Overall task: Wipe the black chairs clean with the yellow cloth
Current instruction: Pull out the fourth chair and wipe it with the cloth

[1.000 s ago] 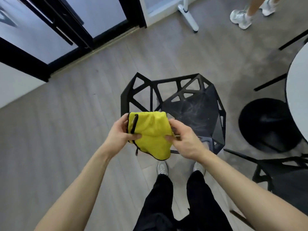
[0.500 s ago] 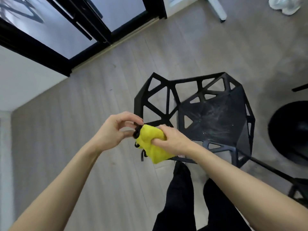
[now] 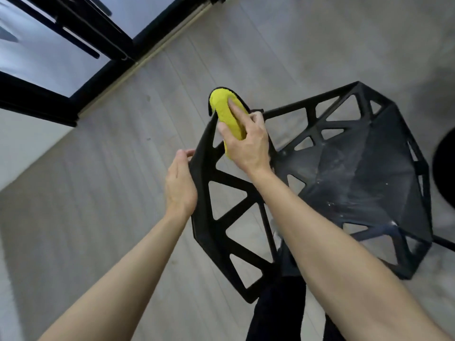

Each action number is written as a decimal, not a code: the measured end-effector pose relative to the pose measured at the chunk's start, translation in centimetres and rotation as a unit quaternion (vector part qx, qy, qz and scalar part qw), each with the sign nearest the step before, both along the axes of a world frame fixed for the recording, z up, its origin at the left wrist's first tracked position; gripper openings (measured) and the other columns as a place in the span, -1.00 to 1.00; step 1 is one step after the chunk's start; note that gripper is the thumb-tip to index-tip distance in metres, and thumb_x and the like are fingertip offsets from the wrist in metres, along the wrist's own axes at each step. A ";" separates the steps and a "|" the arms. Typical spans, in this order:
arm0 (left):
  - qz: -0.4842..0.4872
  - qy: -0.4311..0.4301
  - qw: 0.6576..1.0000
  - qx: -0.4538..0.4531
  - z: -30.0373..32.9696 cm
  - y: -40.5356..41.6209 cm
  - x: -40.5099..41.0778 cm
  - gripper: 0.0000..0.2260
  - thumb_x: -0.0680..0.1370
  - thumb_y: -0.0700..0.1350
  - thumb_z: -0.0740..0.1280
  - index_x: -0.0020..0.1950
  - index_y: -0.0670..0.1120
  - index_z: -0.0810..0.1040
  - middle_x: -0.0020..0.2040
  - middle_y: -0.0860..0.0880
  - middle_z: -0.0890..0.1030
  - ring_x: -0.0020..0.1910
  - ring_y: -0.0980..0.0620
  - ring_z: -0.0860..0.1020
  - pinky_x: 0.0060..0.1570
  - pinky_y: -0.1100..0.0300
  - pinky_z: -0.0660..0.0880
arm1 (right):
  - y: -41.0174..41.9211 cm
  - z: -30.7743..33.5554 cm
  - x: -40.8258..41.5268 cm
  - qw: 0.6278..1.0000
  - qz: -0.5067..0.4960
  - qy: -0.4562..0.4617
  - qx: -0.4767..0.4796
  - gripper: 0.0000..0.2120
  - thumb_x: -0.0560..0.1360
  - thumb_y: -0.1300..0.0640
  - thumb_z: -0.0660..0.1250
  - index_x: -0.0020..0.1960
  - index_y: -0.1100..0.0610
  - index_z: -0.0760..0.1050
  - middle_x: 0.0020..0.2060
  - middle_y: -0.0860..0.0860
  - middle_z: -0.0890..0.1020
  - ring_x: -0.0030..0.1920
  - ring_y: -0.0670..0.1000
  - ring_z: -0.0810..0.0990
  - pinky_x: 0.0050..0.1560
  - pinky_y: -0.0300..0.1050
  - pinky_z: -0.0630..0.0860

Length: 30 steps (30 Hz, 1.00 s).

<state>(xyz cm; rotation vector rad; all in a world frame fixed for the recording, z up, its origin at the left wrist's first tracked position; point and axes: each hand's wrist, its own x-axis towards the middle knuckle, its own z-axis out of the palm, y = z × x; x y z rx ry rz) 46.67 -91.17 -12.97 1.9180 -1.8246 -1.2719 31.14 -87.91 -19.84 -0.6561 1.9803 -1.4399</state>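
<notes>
A black chair [image 3: 357, 168] with an angular cut-out frame stands in front of me, its dark seat streaked with pale dust. My right hand [image 3: 246, 143] grips the folded yellow cloth [image 3: 226, 112] and presses it onto the top corner of the chair's backrest. The index finger lies along the cloth and the thumb wraps its near side. My left hand [image 3: 179, 183] holds the outer edge of the backrest frame [image 3: 204, 168], fingertips curled over the edge.
Grey wood-look floor [image 3: 123, 168] lies all around. A black-framed glass door [image 3: 73, 45] runs along the upper left. A round black object [image 3: 445, 168] sits at the right edge. My dark trouser legs [image 3: 275, 316] stand close behind the chair.
The cloth left my left hand and is now held by the right alone, moved up onto the backrest corner. My left hand dropped to take hold of the backrest edge. The view came closer.
</notes>
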 end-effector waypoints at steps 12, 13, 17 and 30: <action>-0.007 0.001 0.999 -0.051 -0.5 0.1 0.0 -0.60 0.82 0.12 0.01 0.15 0.15 0.66 0.06 0.15 0.72 0.10 0.18 0.64 0.17 0.16 0.49 | -0.9 0.3 3.9 0.952 0.105 0.200 -0.208 -0.54 0.65 0.15 0.38 0.54 0.13 0.49 0.55 0.12 0.46 0.66 0.17 0.23 0.54 0.25 0.26; -0.014 -0.005 0.998 -0.057 -0.5 0.2 0.0 -0.59 0.82 0.14 0.00 0.19 0.15 0.66 0.10 0.14 0.73 0.15 0.18 0.65 0.18 0.20 0.49 | -0.8 -0.2 3.4 0.941 0.125 0.224 -0.221 -0.56 0.64 0.16 0.39 0.51 0.15 0.53 0.53 0.13 0.48 0.65 0.20 0.26 0.51 0.27 0.28; -0.003 -0.040 0.997 -0.064 -0.4 0.5 0.1 -0.51 0.80 0.23 -0.04 0.24 0.12 0.67 0.11 0.15 0.72 0.18 0.19 0.63 0.20 0.22 0.45 | -2.3 -4.5 1.1 0.981 0.037 0.112 -0.154 -0.56 0.72 0.14 0.30 0.58 0.15 0.43 0.61 0.08 0.35 0.68 0.20 0.18 0.57 0.40 0.21; 0.001 -0.081 0.995 -0.064 -0.5 0.5 -0.2 -0.49 0.79 0.25 -0.08 0.20 0.13 0.65 0.05 0.08 0.71 0.13 0.13 0.63 0.16 0.16 0.46 | -0.4 -8.4 -1.3 0.990 -0.122 -0.065 0.005 -0.54 0.73 0.10 0.25 0.61 0.11 0.39 0.56 0.06 0.45 0.59 0.09 0.37 0.51 0.21 0.40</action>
